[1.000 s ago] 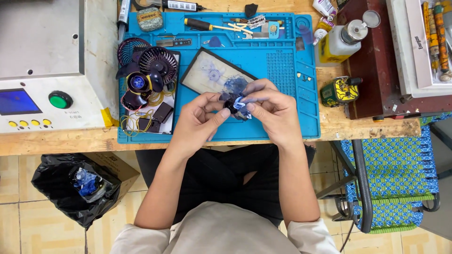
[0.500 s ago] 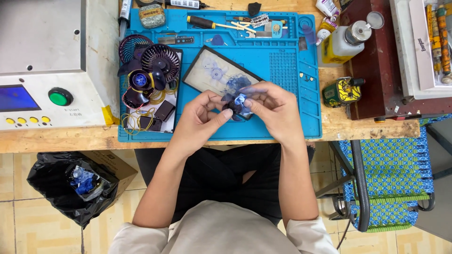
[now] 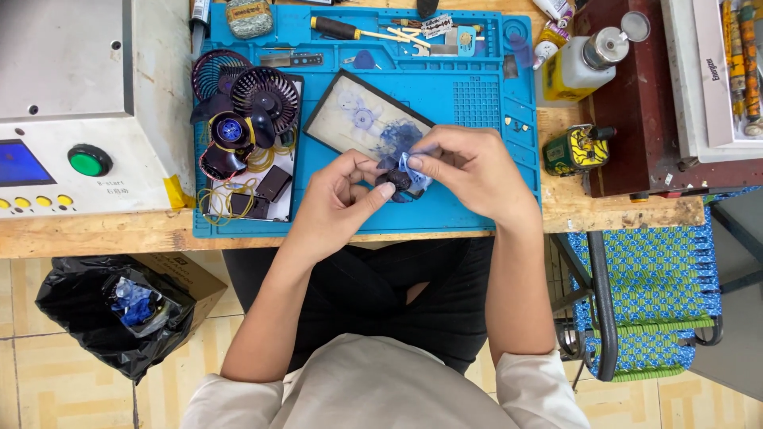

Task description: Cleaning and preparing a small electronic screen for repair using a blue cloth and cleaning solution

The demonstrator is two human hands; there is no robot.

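Dark round part (image 3: 395, 181), pinched in my left hand (image 3: 338, 202) over the blue mat (image 3: 477, 199), is under a stained cloth (image 3: 413, 168) clamped in my right hand (image 3: 469, 171); wiping looks underway, fan pieces (image 3: 246, 119) still unassembled.

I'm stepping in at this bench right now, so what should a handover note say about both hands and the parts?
Left hand: pinches a small dark round part over the blue mat.
Right hand: presses a pale blue wipe onto that part.
Dark-framed glass panel: lies flat on the mat behind the hands, with blue smears.
Fan parts: piled at the mat's left.
Done: fan apart.
Left: wiping is under way.
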